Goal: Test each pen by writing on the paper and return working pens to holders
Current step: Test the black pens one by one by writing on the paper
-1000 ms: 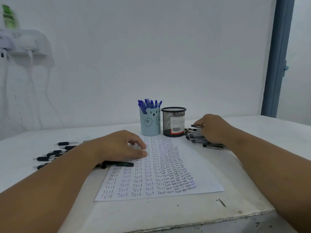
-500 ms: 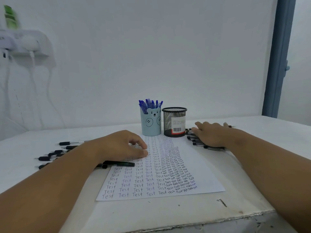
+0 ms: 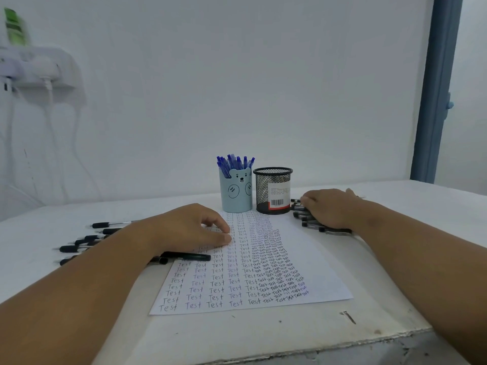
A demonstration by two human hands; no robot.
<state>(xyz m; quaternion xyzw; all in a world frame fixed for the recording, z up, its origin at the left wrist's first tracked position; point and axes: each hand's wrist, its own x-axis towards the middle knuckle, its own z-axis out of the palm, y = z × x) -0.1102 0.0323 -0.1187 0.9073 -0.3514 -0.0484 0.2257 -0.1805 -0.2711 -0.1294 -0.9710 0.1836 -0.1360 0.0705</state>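
Note:
A sheet of paper (image 3: 303, 259) covered with rows of the word "Test" lies in the middle of the white table. Behind it stand a light blue bear holder (image 3: 235, 193) full of blue pens (image 3: 234, 163) and a black mesh holder (image 3: 266, 191). My left hand (image 3: 189, 227) rests on the paper's upper left part with loosely curled fingers, holding nothing. A black pen (image 3: 188, 257) lies just in front of it. My right hand (image 3: 332, 209) lies over a pile of black pens (image 3: 311, 225) right of the mesh holder, hiding most of them.
Several more black pens (image 3: 84, 239) lie spread on the table at the left, partly behind my left forearm. A wall shelf with hanging cables (image 3: 39, 69) is far left, and a blue door frame (image 3: 434, 88) is at the right. The table's chipped front edge (image 3: 342, 343) runs below.
My right hand dropped from hovering arched above the pen pile to lying on it, and drew its fingers closer together. My left hand stayed on the paper.

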